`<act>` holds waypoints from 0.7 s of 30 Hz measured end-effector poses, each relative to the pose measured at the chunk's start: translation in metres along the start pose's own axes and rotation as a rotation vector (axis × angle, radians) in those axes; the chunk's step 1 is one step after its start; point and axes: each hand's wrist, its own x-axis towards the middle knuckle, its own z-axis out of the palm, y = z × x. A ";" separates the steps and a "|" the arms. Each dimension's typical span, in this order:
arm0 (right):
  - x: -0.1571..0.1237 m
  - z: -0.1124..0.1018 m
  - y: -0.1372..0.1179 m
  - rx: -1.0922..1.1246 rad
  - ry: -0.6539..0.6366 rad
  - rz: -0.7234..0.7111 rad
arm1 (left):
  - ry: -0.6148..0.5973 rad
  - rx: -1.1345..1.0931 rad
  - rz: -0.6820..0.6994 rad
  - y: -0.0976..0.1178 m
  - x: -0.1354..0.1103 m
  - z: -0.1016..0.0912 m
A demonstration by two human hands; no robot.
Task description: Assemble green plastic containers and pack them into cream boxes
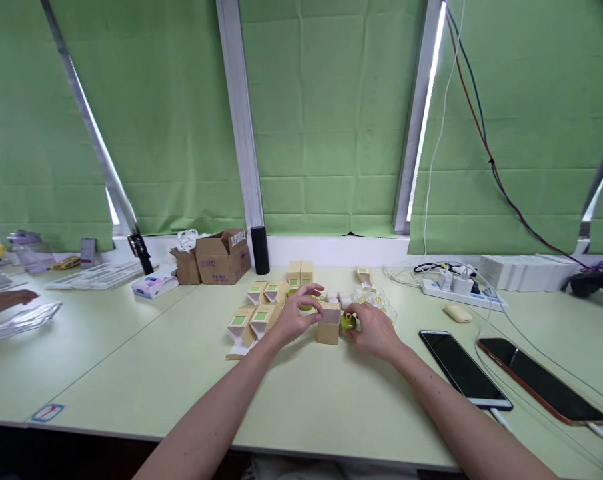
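Note:
My left hand (pixel 295 313) curls around the top of a small tan carton (pixel 328 325) standing on the pale green table (pixel 181 373), thumb and fingers gripping its open top. My right hand (pixel 374 330) pinches a small green round item (pixel 348 323) right beside the carton's right side. To the left lie several tan cartons with green labels (pixel 254 320), some with open flaps. Behind the hands sit more cartons (pixel 300 272) and clear blister trays holding small yellow-green items (pixel 376 298).
Two phones (pixel 464 369) (pixel 538 388) lie at the right, with a power strip (pixel 461 288) and cables behind. A black cylinder (pixel 260 250) and brown cardboard boxes (pixel 222 257) stand at the back. Another person's hand (pixel 4 301) and a clear bag (pixel 24 320) are at the far left.

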 end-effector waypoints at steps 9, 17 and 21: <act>0.000 0.003 0.002 -0.005 -0.011 -0.001 | 0.037 0.055 -0.090 -0.011 0.002 0.010; 0.001 0.004 0.003 0.014 -0.036 0.020 | 0.134 -0.168 -0.197 -0.033 0.008 0.021; 0.001 0.003 0.002 0.028 -0.043 0.021 | 0.129 -0.326 -0.268 -0.037 0.009 0.019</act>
